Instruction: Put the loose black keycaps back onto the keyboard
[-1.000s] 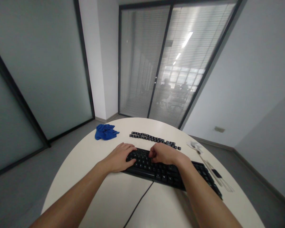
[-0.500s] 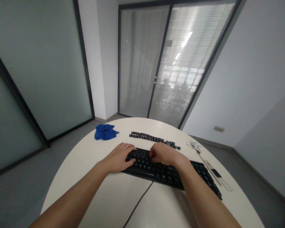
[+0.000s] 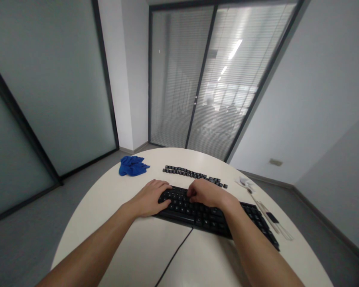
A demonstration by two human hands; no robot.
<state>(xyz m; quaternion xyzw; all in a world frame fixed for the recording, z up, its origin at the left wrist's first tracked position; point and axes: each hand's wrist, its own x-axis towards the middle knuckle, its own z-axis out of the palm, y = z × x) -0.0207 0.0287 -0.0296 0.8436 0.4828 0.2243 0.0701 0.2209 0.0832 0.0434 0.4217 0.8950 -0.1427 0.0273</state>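
Black plastic keyboard (image 3: 204, 218): on the white rounded worktop (image 3: 137, 251), beneath left hand (image 3: 151, 198) and right hand (image 3: 208, 193).
Left hand: spread wide, clasping its end.
Right hand: narrow pinch at the keys; contents hidden.
Keys: seemingly being worked singly; next move calls for steady bracing.

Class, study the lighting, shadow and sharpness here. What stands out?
Head view: bright streaks on the glass door, with hazy shapes beyond the blinds; head view: a soft shadow on the table beside the right forearm; head view: loose keycaps distinguishable, their markings too small and soft to read.
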